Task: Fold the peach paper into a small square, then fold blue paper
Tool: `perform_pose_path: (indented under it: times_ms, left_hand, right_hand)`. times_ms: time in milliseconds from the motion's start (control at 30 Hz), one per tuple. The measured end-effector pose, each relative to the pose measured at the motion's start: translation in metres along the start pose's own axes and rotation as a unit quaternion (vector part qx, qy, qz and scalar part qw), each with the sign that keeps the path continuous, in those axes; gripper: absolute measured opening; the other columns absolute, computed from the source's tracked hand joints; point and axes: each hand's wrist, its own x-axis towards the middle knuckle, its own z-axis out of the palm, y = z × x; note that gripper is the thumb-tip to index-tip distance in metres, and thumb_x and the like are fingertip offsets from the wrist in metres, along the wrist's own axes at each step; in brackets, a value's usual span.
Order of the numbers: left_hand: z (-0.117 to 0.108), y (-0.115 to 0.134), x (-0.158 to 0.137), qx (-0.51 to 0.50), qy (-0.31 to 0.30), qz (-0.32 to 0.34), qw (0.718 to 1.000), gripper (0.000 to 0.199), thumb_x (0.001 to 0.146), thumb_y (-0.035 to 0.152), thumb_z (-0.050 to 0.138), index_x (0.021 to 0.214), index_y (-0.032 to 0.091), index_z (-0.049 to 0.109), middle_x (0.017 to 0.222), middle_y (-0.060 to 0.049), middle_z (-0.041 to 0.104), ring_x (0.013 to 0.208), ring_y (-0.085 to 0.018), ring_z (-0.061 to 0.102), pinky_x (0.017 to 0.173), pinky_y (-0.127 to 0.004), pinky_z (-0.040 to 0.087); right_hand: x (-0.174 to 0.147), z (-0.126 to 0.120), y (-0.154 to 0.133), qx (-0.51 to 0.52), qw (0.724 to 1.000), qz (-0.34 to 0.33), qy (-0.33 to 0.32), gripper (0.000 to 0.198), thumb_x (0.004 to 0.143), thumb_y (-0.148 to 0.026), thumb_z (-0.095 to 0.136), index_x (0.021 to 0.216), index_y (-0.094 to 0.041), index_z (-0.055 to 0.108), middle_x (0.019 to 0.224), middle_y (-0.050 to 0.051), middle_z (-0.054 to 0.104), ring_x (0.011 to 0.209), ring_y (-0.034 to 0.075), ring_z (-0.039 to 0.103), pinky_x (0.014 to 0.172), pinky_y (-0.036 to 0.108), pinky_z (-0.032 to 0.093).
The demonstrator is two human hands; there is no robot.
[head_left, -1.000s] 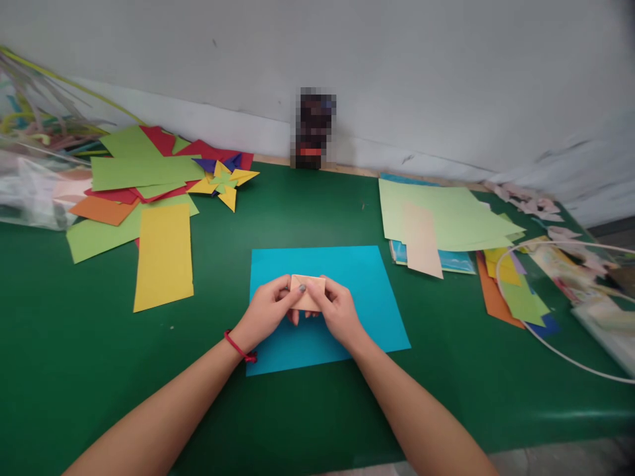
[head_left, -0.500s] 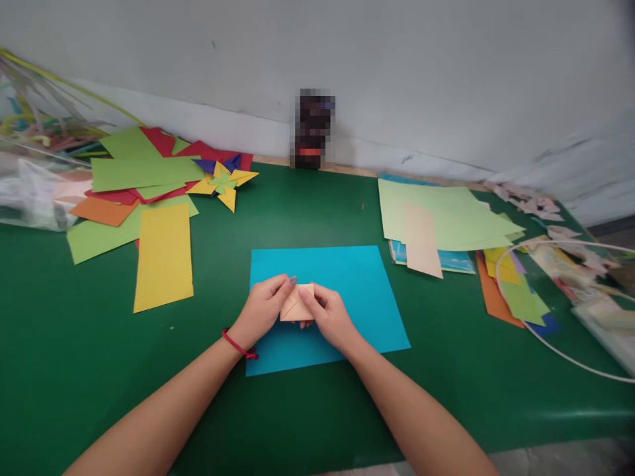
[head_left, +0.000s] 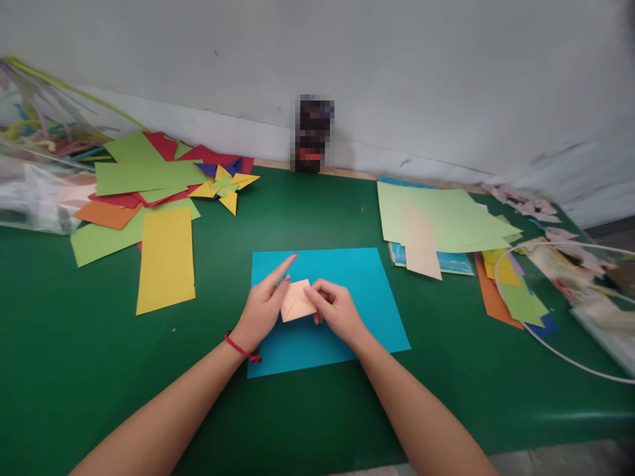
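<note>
A small folded piece of peach paper, with crease lines across its face, is held above the blue sheet. My right hand pinches its right side, thumb on top and fingers beneath. At the paper's left edge is my left hand, its index finger stretched out and its thumb apart from it, close to or touching the paper. The other left fingers are hidden. Under both hands lies the blue paper sheet.
On the green table, a yellow paper strip and a folded yellow star lie left beside coloured sheets. Pale green paper and a peach strip are at right, near a white cord. A blurred-out dark object stands against the wall.
My left index finger has lifted and straightened away from the paper. The folded paper has tilted, its right side raised, while my right hand has kept its pinch and shifted slightly right.
</note>
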Motion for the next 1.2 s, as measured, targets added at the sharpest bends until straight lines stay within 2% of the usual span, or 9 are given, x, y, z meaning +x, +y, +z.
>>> perform_pose_path:
  times_ms: [100, 300, 433, 567, 833, 933, 1000, 1100, 1200]
  left_hand:
    - [-0.002, -0.002, 0.003, -0.003, 0.035, 0.013, 0.999, 0.042, 0.089, 0.036, 0.033, 0.129, 0.026, 0.039, 0.132, -0.001, 0.044, 0.115, -0.019, 0.044, 0.092, -0.029, 0.037]
    - [0.000, 0.000, 0.001, -0.002, 0.034, 0.026, 0.999, 0.039, 0.089, 0.035, 0.033, 0.126, 0.025, 0.043, 0.129, -0.002, 0.047, 0.114, -0.019, 0.046, 0.094, -0.032, 0.037]
    - [0.002, -0.001, 0.001, -0.077, 0.030, -0.005, 0.997, 0.045, 0.089, 0.039, 0.032, 0.131, 0.022, 0.035, 0.109, -0.008, 0.060, 0.091, -0.019, 0.059, 0.079, -0.032, 0.047]
    - [0.003, -0.001, 0.001, -0.154, 0.017, -0.020, 0.988, 0.051, 0.089, 0.041, 0.031, 0.134, 0.019, 0.026, 0.074, -0.004, 0.063, 0.062, -0.015, 0.061, 0.063, -0.030, 0.050]
    - [0.004, 0.003, 0.000, -0.144, 0.013, -0.008, 0.990, 0.044, 0.089, 0.038, 0.031, 0.127, 0.018, 0.036, 0.070, -0.002, 0.061, 0.062, -0.015, 0.060, 0.063, -0.030, 0.051]
    - [0.003, 0.002, 0.000, -0.083, 0.011, 0.009, 0.996, 0.035, 0.087, 0.035, 0.035, 0.114, 0.018, 0.050, 0.075, -0.004, 0.063, 0.071, -0.016, 0.061, 0.071, -0.033, 0.049]
    - [0.001, 0.002, 0.000, -0.029, 0.010, 0.027, 0.999, 0.029, 0.087, 0.033, 0.037, 0.103, 0.019, 0.056, 0.080, -0.004, 0.064, 0.077, -0.017, 0.060, 0.077, -0.034, 0.048]
    - [-0.002, 0.002, 0.000, 0.061, 0.022, 0.066, 0.996, 0.025, 0.086, 0.029, 0.038, 0.099, 0.022, 0.058, 0.091, -0.004, 0.064, 0.088, -0.019, 0.058, 0.082, -0.036, 0.045]
    - [-0.012, -0.001, 0.005, 0.171, 0.085, 0.099, 0.977, 0.025, 0.084, 0.029, 0.043, 0.103, 0.022, 0.056, 0.108, -0.006, 0.057, 0.103, -0.022, 0.051, 0.090, -0.040, 0.040]
  right_hand:
    - [0.001, -0.009, -0.004, -0.006, 1.000, -0.004, -0.012, 0.026, 0.079, -0.041, 0.052, 0.068, -0.018, 0.051, 0.044, -0.008, 0.039, 0.038, 0.006, 0.036, 0.040, 0.020, 0.028]
    - [0.002, -0.011, -0.004, -0.055, 0.998, -0.020, -0.036, 0.022, 0.077, -0.040, 0.056, 0.081, -0.019, 0.060, 0.044, -0.009, 0.029, 0.040, 0.006, 0.025, 0.041, 0.022, 0.020]
    - [0.007, -0.015, -0.002, -0.001, 1.000, -0.015, 0.024, 0.026, 0.077, -0.042, 0.055, 0.086, -0.018, 0.061, 0.042, -0.006, 0.046, 0.036, 0.008, 0.037, 0.040, 0.022, 0.030]
    - [0.014, -0.027, -0.001, 0.070, 0.986, -0.026, 0.146, 0.025, 0.076, -0.041, 0.056, 0.084, -0.017, 0.059, 0.063, 0.004, 0.065, 0.051, 0.012, 0.054, 0.050, 0.024, 0.042]
    - [0.022, -0.042, 0.014, 0.091, 0.969, -0.032, 0.228, 0.028, 0.077, -0.040, 0.056, 0.062, -0.017, 0.054, 0.046, -0.004, 0.050, 0.043, 0.008, 0.045, 0.046, 0.022, 0.037]
    - [0.025, -0.042, 0.013, 0.145, 0.965, -0.035, 0.214, 0.033, 0.078, -0.039, 0.055, 0.103, -0.018, 0.054, 0.080, 0.004, 0.066, 0.071, 0.015, 0.061, 0.058, 0.025, 0.046]
    - [0.027, -0.043, 0.011, 0.184, 0.962, -0.057, 0.192, 0.061, 0.080, -0.036, 0.053, 0.133, -0.023, 0.026, 0.115, 0.008, 0.058, 0.101, 0.019, 0.056, 0.075, 0.031, 0.048]
    - [0.026, -0.044, 0.010, 0.190, 0.964, -0.071, 0.172, 0.078, 0.082, -0.034, 0.050, 0.139, -0.023, -0.001, 0.131, 0.009, 0.046, 0.119, 0.018, 0.043, 0.090, 0.036, 0.043]
    - [0.025, -0.047, 0.014, 0.148, 0.973, -0.051, 0.167, 0.074, 0.081, -0.037, 0.049, 0.140, -0.023, 0.005, 0.129, 0.009, 0.048, 0.118, 0.020, 0.044, 0.089, 0.036, 0.044]
